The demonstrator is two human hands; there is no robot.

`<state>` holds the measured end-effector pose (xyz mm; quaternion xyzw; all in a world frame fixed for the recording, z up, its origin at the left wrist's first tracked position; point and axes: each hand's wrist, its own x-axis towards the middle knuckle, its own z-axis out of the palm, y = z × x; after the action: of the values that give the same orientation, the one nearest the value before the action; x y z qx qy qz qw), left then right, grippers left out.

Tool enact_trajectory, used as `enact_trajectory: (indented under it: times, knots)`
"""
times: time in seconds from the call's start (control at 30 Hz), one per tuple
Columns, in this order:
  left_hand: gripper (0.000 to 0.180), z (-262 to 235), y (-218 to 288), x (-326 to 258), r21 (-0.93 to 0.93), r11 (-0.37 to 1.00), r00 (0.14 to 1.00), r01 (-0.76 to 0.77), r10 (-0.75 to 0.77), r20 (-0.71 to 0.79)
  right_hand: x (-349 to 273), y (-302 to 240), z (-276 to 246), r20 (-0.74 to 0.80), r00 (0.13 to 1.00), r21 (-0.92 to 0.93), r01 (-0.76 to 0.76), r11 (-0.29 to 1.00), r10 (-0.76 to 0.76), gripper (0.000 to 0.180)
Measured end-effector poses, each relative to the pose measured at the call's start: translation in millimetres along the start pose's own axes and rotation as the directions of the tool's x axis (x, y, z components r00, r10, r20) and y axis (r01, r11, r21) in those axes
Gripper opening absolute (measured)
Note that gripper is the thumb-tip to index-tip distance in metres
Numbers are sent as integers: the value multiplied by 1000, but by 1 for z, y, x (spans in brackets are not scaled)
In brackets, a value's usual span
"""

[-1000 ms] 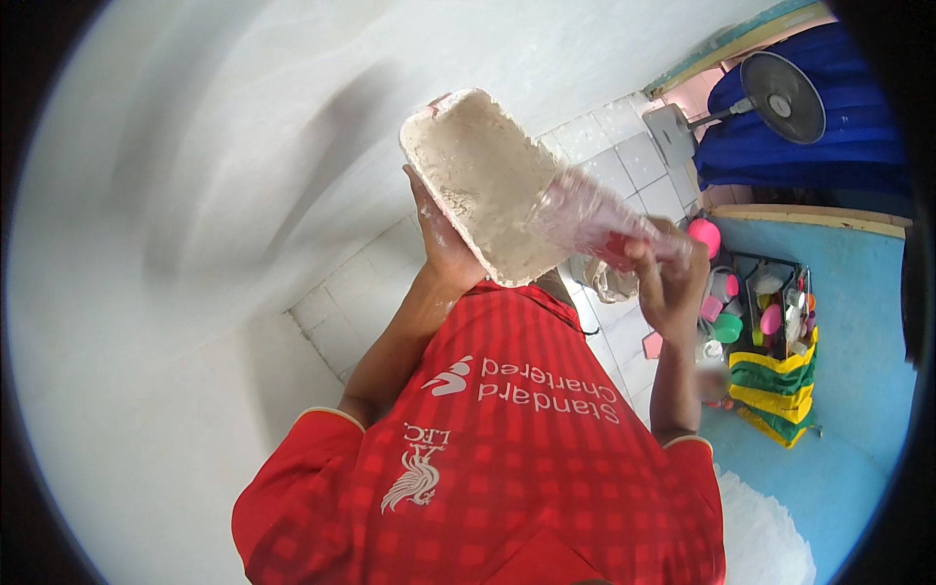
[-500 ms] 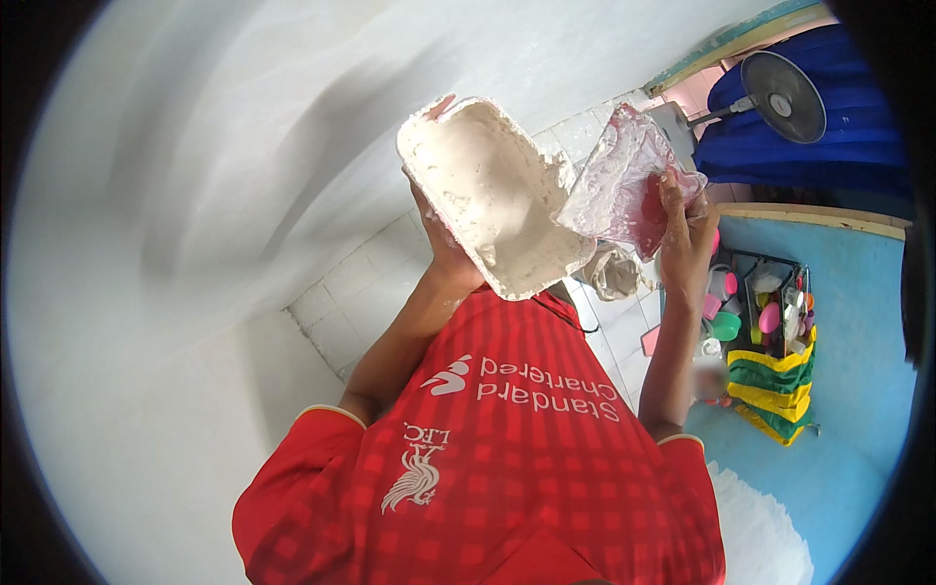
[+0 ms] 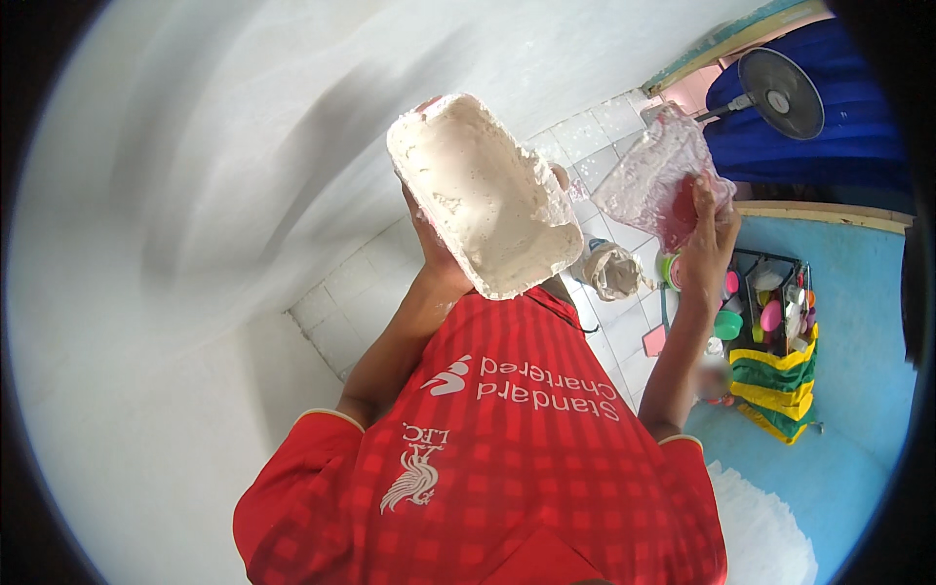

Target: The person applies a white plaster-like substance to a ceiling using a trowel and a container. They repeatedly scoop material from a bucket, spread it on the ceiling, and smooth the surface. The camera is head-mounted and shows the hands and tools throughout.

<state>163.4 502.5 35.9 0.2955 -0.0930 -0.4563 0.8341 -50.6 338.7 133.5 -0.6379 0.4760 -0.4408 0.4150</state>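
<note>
In my left hand [image 3: 437, 252] is a rectangular tub [image 3: 526, 273], its rim and walls caked with off-white paste. Smooth wet paste [image 3: 468, 185] coats the inside, and reddish colour shows at one far corner. My fingers wrap around the outside of the tub, partly hidden beneath it. To the right, my right hand [image 3: 710, 234] grips a flat reddish plastic spreader [image 3: 648, 180] smeared with white paste. A gap separates the spreader from the tub.
A paste-smeared open bag or container [image 3: 612, 271] stands on the tiled floor [image 3: 356, 278]. The white wall [image 3: 224, 156] rises on the left. At the right are a fan [image 3: 780, 95], a blue curtain [image 3: 848, 146] and a rack [image 3: 775, 292] of colourful items.
My right hand has moved right with the spreader, away from the tub's edge. The tub has shifted slightly left in my left hand. More of the floor container now shows.
</note>
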Motion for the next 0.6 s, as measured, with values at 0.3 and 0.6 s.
enact_trajectory:
  times: [0.3,0.6]
  knots:
    - [69,16,12,-1,-344,939,978,13,59,199,-25,-13,-18,332,933,105,111,988,-140,20]
    - [75,13,12,3,-181,981,988,65,-38,149,-47,-63,5,553,451,-8,844,536,-701,32]
